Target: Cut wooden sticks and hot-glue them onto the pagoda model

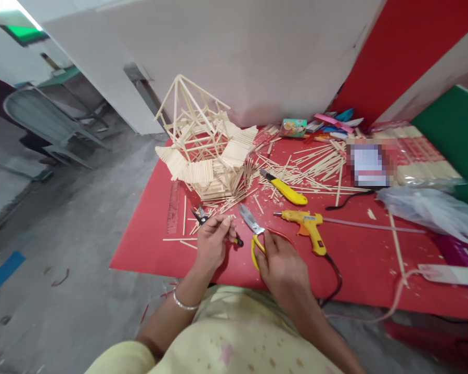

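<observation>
My right hand (286, 267) grips a pair of scissors (252, 221) by the yellow handles, its blades pointing away from me and to the left. Thumb and fingers of my left hand (214, 241) are pinched together; what they hold, if anything, is too small to make out. Beneath that hand lies a black cutting tool (238, 242), partly covered. Just beyond stands a model house of thin wooden sticks (214, 156), with an open pointed frame on top and slatted panels around it. To the right of the scissors rests a yellow glue gun (306, 226).
A yellow utility knife (286, 189) lies among loose sticks (315, 161) on the red table (148, 244). A clear ruler (172, 208) is at the left. Farther right are packed sticks (421, 156), a plastic bag (432, 210) and the glue gun's cable (337, 280).
</observation>
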{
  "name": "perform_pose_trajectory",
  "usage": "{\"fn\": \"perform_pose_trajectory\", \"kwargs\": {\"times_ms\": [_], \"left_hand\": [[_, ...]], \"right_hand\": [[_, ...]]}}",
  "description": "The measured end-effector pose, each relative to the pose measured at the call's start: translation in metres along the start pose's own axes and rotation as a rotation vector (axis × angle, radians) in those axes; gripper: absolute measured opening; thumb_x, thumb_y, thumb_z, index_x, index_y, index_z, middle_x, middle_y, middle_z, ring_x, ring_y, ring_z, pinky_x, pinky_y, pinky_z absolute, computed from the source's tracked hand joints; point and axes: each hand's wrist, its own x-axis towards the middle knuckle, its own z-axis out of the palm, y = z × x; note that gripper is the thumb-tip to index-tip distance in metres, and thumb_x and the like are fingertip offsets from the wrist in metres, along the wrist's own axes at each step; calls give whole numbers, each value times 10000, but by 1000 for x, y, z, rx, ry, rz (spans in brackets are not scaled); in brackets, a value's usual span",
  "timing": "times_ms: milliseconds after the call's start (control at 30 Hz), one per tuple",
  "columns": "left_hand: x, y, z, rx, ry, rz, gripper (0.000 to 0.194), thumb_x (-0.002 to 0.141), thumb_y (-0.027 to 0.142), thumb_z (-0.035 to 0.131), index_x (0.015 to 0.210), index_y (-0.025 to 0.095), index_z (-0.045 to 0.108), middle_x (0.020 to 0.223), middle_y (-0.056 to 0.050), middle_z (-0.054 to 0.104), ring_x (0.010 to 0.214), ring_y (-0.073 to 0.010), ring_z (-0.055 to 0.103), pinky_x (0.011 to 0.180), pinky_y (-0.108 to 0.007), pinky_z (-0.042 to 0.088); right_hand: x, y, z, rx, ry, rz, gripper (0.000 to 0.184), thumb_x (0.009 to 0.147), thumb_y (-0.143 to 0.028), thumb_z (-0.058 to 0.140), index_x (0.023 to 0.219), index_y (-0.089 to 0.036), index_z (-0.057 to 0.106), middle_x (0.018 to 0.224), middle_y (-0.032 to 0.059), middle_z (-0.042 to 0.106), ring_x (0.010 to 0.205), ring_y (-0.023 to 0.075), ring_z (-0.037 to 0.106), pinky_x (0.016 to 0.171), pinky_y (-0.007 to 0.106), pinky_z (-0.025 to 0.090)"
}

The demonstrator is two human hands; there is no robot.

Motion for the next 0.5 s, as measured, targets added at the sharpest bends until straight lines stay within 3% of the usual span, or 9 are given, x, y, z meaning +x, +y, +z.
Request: {"fn": "perform_pose_trajectory", "kwargs": {"times_ms": [100,200,300,367,500], "left_hand": [[-1,7,0,-62,-5,-37,236,708,317,831,797,151,689,670,-7,675,499,-66,568,446,-155,439],[0,6,-8,-100,-27,-48,196,753,283,798,854,153,690,731,-20,692,541,-72,585,467,-158,455],[3,4,-17,-131,-47,-53,167,798,271,760,891,153,686,768,-27,693,559,-69,588,478,-158,453],[6,7,-22,-169,-54,-50,157,808,269,753,886,153,682,764,-22,688,548,-62,577,486,-162,452],[14,22,-32,-263,-31,-25,160,798,272,764,869,157,678,723,-3,669,519,-56,556,479,-171,444]], "right_hand": [[4,25,-1,8,54,77,399,957,-383,445,1280,-208,601,1186,131,657,1051,242,602,830,312,449],[15,64,-5,-93,85,331,453,913,-421,480,1281,-179,589,1156,172,646,1050,281,604,768,338,454],[24,94,-8,-134,-26,549,514,857,-493,508,1238,-161,597,1090,188,646,971,305,632,683,357,448],[25,106,-7,-101,-125,577,554,811,-525,540,1233,-170,595,1061,183,653,918,302,648,677,368,447],[18,116,0,-34,-216,534,456,836,-499,482,1109,-164,630,931,159,673,834,282,655,660,352,434]]}}
